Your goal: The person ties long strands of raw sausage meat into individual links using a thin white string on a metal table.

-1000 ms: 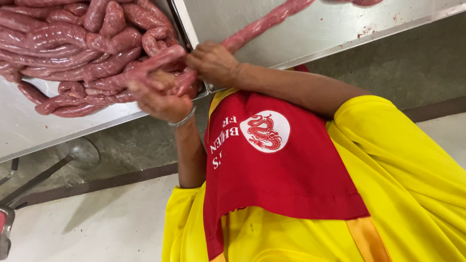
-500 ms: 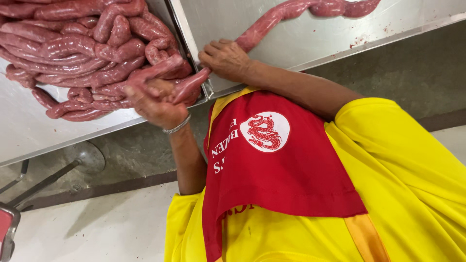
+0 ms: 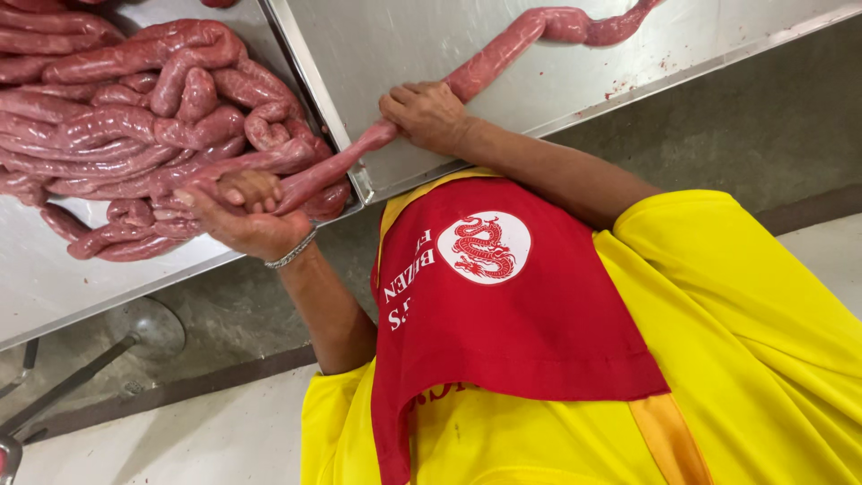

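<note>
- The left hand (image 3: 238, 211) is closed around one end of a long pink sausage (image 3: 503, 49), just over the tray's edge.
- The right hand (image 3: 426, 112) squeezes the same sausage near the edge of the metal table (image 3: 700, 45).
- A pile of sausages (image 3: 135, 117) fills the tray (image 3: 296, 54).
- The person wears a red apron (image 3: 503, 305).
</note>
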